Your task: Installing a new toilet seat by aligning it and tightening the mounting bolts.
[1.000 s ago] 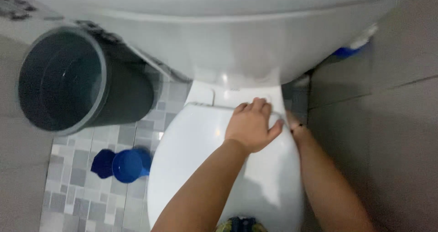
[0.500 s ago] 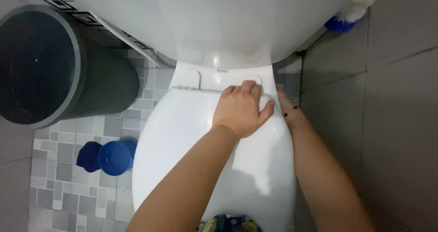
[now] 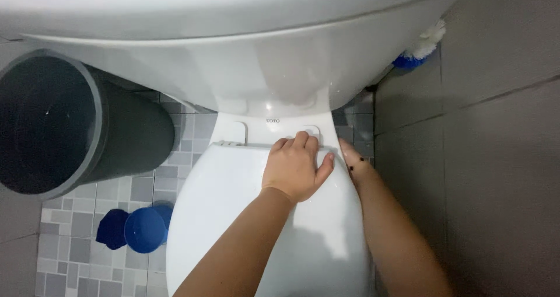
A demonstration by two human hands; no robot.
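A white toilet fills the middle of the view, its lid closed and the tank above it. My left hand rests palm down on the rear of the lid, with the fingertips curled over the back edge by the hinge plate and the thumb spread to the right. My right hand reaches down along the lid's right rear edge. Only its wrist and the heel of the hand show, and the fingers are hidden behind the lid.
A large dark grey bucket stands left of the toilet on small grey floor tiles. A blue scoop lies by the bowl's left side. A blue-and-white toilet brush leans at the upper right, next to a grey tiled wall.
My left hand has slid back along the lid to the hinge edge. My right hand has moved back with it beside the lid. The view has shifted closer to the toilet.
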